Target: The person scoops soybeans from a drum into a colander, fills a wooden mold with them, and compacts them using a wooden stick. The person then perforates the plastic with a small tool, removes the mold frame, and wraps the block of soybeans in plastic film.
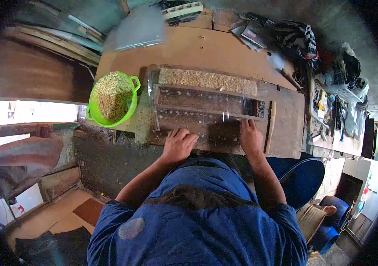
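A long wooden mould [206,106] lies on the board, with a clear plastic sheet [153,104] spread over it. Pale grains or nuts [206,81] fill its far slot; the nearer part shows dark wood with a few scattered bits. My left hand [179,144] rests at the near edge on the left, fingers curled together. On the right, my right hand [251,136] has its fingers bent and pressed together near the sheet's edge. What either hand pinches is too small to make out. A green colander [132,103] full of the same pale pieces stands to the left.
A wooden stick [270,127] lies right of the mould. Plastic bags [140,29] and a power strip [183,9] are at the back of the table [189,44]. A crate [344,93] is at the right, above a blue barrel [303,181].
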`<action>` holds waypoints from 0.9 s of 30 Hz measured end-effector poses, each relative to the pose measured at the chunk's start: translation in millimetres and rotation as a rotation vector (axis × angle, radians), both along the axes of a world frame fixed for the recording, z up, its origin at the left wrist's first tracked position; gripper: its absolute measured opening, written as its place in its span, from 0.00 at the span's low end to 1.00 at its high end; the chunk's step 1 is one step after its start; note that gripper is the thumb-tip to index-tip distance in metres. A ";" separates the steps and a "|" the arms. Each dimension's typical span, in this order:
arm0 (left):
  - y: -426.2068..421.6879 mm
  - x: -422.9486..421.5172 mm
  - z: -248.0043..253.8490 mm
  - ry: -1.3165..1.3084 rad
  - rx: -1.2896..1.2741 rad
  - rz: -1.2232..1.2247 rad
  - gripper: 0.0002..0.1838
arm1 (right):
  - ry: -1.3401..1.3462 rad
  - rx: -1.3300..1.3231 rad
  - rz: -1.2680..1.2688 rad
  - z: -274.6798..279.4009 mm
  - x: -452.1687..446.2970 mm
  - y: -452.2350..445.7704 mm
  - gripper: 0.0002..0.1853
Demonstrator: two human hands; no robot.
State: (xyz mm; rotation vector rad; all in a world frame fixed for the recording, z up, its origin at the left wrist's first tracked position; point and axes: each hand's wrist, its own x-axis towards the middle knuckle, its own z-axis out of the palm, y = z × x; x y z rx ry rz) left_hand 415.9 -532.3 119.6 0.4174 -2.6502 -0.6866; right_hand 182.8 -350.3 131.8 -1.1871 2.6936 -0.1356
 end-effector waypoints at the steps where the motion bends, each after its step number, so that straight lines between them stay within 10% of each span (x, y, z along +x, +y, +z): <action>1: 2.1 -7.4 3.6 -0.067 0.040 0.009 0.11 | 0.016 -0.001 0.025 -1.2 -1.2 -0.1 0.16; 27: -7.5 -54.1 -20.4 -0.251 -0.043 0.074 0.07 | -0.185 0.212 -0.074 16.3 11.0 -3.8 0.18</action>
